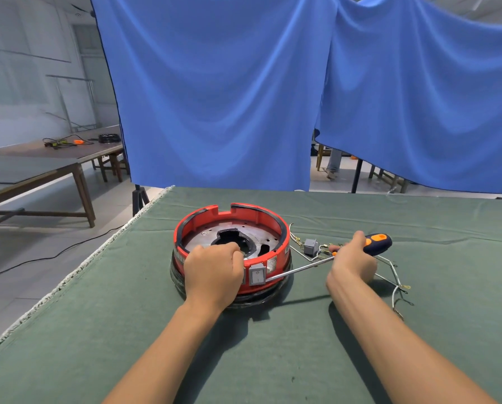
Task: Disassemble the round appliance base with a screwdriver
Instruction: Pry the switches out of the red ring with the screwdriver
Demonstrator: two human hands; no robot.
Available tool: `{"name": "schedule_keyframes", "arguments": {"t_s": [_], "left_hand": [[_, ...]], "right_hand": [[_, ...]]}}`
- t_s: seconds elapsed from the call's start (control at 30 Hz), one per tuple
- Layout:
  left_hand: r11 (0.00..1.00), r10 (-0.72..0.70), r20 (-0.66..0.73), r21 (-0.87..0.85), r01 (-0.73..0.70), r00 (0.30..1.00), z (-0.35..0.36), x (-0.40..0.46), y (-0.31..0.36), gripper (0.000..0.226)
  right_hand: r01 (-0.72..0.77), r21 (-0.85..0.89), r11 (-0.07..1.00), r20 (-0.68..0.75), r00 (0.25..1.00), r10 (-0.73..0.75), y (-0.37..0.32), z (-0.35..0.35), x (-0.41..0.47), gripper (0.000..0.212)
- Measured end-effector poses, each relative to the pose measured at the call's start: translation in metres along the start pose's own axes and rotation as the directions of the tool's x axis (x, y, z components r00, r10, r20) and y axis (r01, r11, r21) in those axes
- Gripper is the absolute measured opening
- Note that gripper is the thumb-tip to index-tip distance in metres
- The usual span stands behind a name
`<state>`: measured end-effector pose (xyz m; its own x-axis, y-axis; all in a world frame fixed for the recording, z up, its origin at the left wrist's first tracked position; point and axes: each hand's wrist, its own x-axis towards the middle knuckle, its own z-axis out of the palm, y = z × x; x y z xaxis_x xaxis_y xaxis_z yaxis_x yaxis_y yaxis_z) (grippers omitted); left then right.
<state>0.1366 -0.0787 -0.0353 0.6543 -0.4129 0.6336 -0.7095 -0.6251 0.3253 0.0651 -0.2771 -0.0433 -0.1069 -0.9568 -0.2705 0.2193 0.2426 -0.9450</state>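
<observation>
Near the left edge of the green-covered tabletop [302, 345], roughly midway between its near and far edges, sits the round appliance base [232, 246], a red ring over a black bottom rim with a perforated metal plate inside. The left hand [213, 271] lies over the near rim, fingers curled down inside the ring and gripping it, right beside a grey rocker switch [257, 274] that stands out from the near wall. The right hand [353, 259] is wrapped around the dark blue and orange handle of the screwdriver [325, 259], whose long metal shaft slants down and left so that the tip meets the base just beside the switch; whether the tip sits in a gap or only rests against the housing cannot be told. To the right of the base, loose on the cloth, lie a second small grey switch [310, 246] and a tangle of wires [395, 282] with ring terminals. The step in hand looks like prying the switch out of its opening. The main risk is the tip slipping off the smooth plastic under sideways force and driving toward the left hand, which is very close to it. Too much leverage could also crack the red wall or snap the switch's clips, and the base may skid on the cloth if the left hand's hold loosens.
</observation>
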Motion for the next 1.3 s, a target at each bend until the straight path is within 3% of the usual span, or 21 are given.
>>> {"name": "schedule_keyframes", "arguments": {"t_s": [0.73, 1.03, 1.1, 1.17, 1.23, 1.3], "left_hand": [[0.997, 0.047, -0.079, 0.064, -0.042, 0.996, 0.002, 0.003, 0.005, 0.025], [0.998, 0.056, -0.062, -0.027, -0.058, 0.997, 0.005, 0.0, 0.0, 0.034], [0.975, 0.172, -0.109, -0.119, -0.185, 0.979, 0.0, -0.001, -0.001, 0.034], [0.906, 0.383, -0.121, -0.145, -0.398, 0.916, -0.005, -0.004, -0.001, 0.034], [0.831, 0.541, -0.022, -0.146, -0.538, 0.841, -0.006, -0.006, 0.0, 0.037], [0.82, 0.566, 0.081, -0.151, -0.552, 0.82, -0.009, -0.008, 0.002, 0.04]], "right_hand": [[-0.059, 0.003, 0.998, 0.09, 0.994, 0.059, -0.012, 0.0, -0.015, 0.03], [-0.058, 0.047, 0.997, 0.116, 0.992, 0.053, -0.018, -0.018, -0.022, 0.026], [-0.051, 0.059, 0.997, 0.114, 0.993, 0.044, -0.02, -0.019, -0.022, 0.026], [-0.04, 0.057, 0.998, 0.115, 0.993, 0.034, -0.021, -0.018, -0.023, 0.026], [-0.041, 0.052, 0.998, 0.116, 0.993, 0.035, -0.021, -0.017, -0.023, 0.026], [-0.044, 0.044, 0.998, 0.119, 0.992, 0.038, -0.021, -0.017, -0.024, 0.025]]}}
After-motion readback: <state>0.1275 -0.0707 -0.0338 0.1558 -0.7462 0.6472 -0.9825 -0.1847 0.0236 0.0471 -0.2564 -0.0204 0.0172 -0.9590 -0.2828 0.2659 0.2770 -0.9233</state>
